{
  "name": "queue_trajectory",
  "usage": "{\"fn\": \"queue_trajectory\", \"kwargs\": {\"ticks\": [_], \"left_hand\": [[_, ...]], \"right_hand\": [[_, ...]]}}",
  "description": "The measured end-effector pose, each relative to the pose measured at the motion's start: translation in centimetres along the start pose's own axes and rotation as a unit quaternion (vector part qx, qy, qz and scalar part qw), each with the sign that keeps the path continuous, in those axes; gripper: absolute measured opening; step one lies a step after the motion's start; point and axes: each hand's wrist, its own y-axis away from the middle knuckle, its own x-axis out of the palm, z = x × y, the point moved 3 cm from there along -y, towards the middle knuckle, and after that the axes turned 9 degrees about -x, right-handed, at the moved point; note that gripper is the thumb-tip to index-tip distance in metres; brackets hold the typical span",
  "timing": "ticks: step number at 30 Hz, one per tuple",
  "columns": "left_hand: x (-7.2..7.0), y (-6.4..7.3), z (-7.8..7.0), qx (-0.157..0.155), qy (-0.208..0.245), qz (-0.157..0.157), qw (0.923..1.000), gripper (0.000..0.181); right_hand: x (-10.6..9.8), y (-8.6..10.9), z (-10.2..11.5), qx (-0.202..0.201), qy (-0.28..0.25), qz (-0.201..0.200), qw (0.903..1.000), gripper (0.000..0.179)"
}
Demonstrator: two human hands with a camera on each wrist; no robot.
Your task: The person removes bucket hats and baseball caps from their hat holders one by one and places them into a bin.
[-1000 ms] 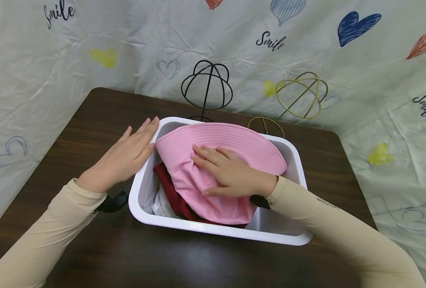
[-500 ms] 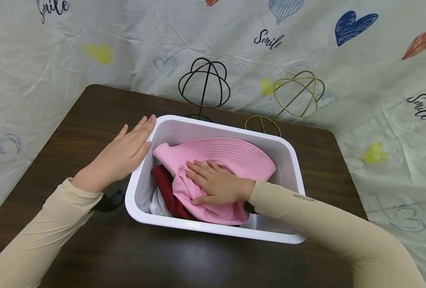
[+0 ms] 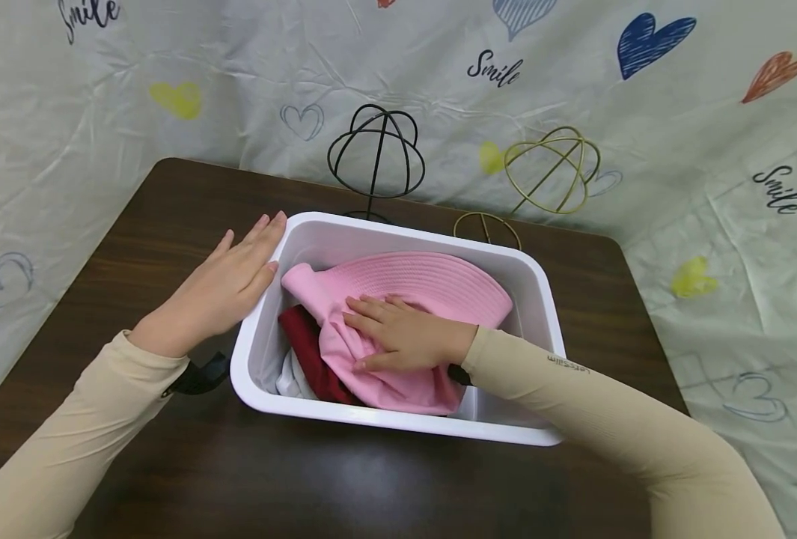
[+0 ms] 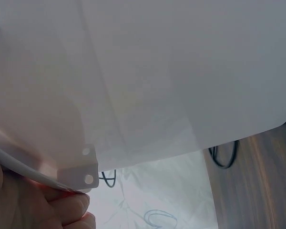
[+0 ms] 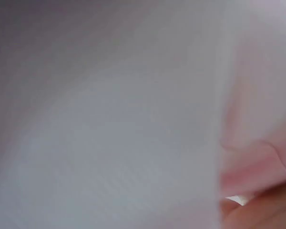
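A pink bucket hat [image 3: 432,284] with a stitched brim lies crumpled in a white plastic bin [image 3: 398,421]. My right hand [image 3: 405,335] presses down on its crown, fingers spread and fairly straight. Beneath the hat, at the left, a dark red cloth item [image 3: 307,352] and a white cloth item [image 3: 294,379] show in part. On the bin's left rim rests my left hand [image 3: 219,288], its fingers extended. The left wrist view has the bin's outer wall [image 4: 148,86] with fingers [image 4: 69,207] under the rim. The right wrist view is mostly blurred, with pink fabric [image 5: 262,157] at its right.
Behind the bin stand a black wire stand [image 3: 376,153] and a gold wire stand [image 3: 553,172], both with domed tops. The dark wooden table [image 3: 189,195] backs onto a pale curtain [image 3: 223,45] printed with hearts and words.
My right hand has pushed the hat lower into the bin, and the hat's left brim has folded. My left hand stays at the rim. The whole head view has shifted slightly.
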Motion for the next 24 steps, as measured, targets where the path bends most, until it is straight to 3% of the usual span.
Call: {"fn": "queue_trajectory", "kwargs": {"ticks": [5,9,14,17,24], "left_hand": [[0.0,0.0,0.0,0.000,-0.002,0.002,1.0000,0.058],[-0.1,0.0,-0.1,0.003,-0.004,0.003,1.0000,0.058],[-0.1,-0.1,-0.2,0.005,-0.007,0.005,1.0000,0.058],[-0.1,-0.1,-0.2,0.004,-0.010,0.006,0.9999,0.058],[0.0,0.0,-0.1,0.000,-0.008,0.007,0.9999,0.058]], "right_hand": [[-1.1,1.1,0.0,-0.015,-0.015,-0.030,0.9993,0.070],[-2.0,3.1,-0.3,-0.035,-0.015,-0.069,0.9969,0.065],[-2.7,6.1,-1.1,-0.009,0.016,-0.096,0.9952,0.065],[-2.7,7.0,-1.7,0.013,0.030,-0.085,0.9958,0.071],[-1.7,6.9,-2.2,0.045,0.033,-0.002,0.9984,0.076]]}}
